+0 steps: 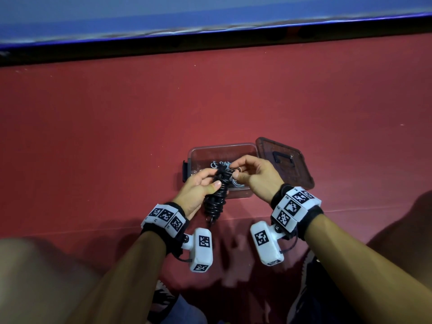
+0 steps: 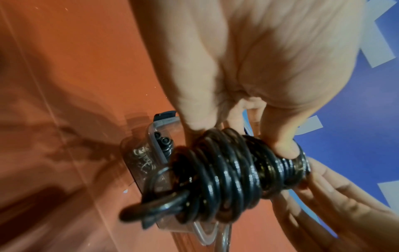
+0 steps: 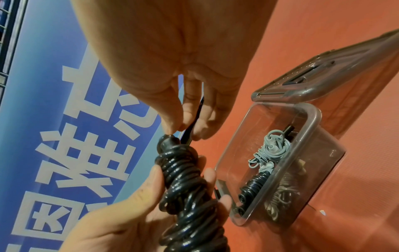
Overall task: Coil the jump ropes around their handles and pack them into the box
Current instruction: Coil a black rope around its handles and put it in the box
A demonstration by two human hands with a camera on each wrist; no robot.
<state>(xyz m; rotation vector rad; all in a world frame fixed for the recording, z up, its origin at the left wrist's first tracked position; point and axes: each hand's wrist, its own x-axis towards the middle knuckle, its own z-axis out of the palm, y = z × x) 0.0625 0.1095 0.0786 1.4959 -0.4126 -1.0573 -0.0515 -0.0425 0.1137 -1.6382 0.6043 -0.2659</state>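
Above the open clear box (image 1: 243, 194) on the red floor (image 1: 117, 136), the left hand (image 1: 198, 190) is gripping a black coiled jump rope (image 1: 218, 195), fingers curled around it. The right hand (image 1: 254, 174) is pinching the rope's end at the top. Only the right wrist view is showing grey and black ropes (image 3: 267, 153) lying inside the box.

Dim, motion-blurred, edges warped

The head view looks down from above; both close wrist views share the box (image 1: 219, 153), toward twelve o'clock.
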